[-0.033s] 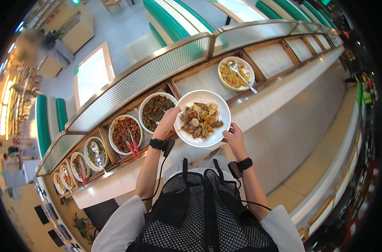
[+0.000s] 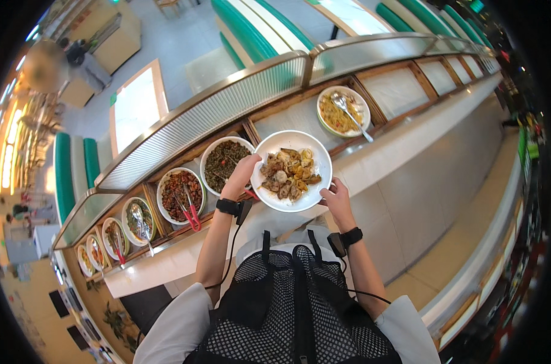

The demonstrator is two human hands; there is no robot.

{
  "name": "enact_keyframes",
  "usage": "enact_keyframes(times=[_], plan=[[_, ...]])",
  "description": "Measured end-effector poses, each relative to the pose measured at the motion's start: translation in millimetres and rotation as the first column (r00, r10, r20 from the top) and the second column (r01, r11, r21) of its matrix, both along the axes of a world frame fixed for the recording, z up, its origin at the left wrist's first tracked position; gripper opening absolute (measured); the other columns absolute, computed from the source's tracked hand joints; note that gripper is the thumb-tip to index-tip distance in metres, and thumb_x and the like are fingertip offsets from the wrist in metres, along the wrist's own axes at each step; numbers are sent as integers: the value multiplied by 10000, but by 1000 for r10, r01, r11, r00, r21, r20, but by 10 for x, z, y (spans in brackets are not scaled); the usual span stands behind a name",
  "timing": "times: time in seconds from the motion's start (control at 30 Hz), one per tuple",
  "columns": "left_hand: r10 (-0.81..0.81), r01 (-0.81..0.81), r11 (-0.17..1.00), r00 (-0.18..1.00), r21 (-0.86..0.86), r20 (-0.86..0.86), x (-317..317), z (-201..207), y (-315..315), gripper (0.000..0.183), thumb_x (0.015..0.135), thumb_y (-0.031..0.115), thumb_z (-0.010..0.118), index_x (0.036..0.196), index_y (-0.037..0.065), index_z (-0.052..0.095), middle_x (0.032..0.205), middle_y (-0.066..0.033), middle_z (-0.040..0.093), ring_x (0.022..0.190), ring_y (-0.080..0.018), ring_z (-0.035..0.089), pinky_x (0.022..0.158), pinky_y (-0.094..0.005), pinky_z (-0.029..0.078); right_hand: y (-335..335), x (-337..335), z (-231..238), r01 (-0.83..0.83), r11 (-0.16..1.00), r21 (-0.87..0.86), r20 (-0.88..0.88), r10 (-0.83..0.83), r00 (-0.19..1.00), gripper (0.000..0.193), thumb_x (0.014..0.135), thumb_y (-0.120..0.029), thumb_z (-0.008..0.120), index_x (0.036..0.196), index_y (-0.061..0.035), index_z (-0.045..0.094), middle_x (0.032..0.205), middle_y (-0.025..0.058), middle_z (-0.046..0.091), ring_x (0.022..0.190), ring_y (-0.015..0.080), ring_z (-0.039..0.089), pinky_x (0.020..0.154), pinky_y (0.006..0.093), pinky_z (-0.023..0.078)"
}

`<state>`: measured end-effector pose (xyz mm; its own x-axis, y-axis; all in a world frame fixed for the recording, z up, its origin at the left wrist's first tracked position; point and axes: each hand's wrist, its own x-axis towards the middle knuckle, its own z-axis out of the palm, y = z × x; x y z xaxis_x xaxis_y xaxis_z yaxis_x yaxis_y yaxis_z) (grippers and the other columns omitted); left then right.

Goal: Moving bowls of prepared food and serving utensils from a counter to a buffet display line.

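Observation:
Between my hands is a white bowl [image 2: 274, 201] holding browned, chunky food [image 2: 290, 173], partly over the counter's near edge. My left hand [image 2: 243, 175] grips its left rim, and my right hand [image 2: 337, 197] pinches the right rim, fingers partly hidden beneath. Just left of it, a bowl of dark green chopped food [image 2: 222, 159] sits in the counter tray; my left hand covers part of it. Farther left stands a bowl of reddish-brown food [image 2: 179, 188] with red-handled tongs [image 2: 190, 209]. Behind and right is a bowl of yellow noodle-like food [image 2: 339, 118] with a metal spoon [image 2: 348, 112].
A wood-framed serving counter [image 2: 372, 165] runs diagonally, backed by a ribbed glass screen [image 2: 208, 115]. At its left end are several smaller bowls, one with a large spoon [image 2: 141, 219]. Beyond the screen stand green booth seats [image 2: 260, 27], a table [image 2: 139, 103] and a person [image 2: 84, 64].

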<state>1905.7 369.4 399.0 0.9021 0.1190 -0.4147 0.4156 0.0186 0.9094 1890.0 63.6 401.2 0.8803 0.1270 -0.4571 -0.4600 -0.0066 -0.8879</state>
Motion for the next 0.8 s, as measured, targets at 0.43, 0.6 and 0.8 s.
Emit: enact_keyframes(times=[0.43,0.6,0.8], plan=[[255,-326,940,865,-98,-433,711,-392,-558,405,996,425,475,1137,69,608,958,-38,651,828,-134,614,750,-304,501,-313,1111,-1207,-231,968,-102,140,244,960,448,807,-36,620,1240,73,583,1042,215,720,929,281,722,800,370,575],[217,-166,971,912,171,-349,838,-626,-493,522,964,442,508,1165,-26,623,1011,-76,660,906,-176,602,845,-300,468,-291,1173,-1347,-222,966,-133,122,238,964,427,797,-62,615,1208,52,601,1044,248,697,964,366,687,864,415,529],[326,-216,915,893,341,-311,702,-833,-597,516,942,345,567,1243,-73,580,1150,-151,637,1029,-218,588,931,-334,451,-257,1018,-1274,-214,938,-271,77,243,967,442,815,-83,616,1244,15,574,1056,245,686,985,381,675,887,444,520]])
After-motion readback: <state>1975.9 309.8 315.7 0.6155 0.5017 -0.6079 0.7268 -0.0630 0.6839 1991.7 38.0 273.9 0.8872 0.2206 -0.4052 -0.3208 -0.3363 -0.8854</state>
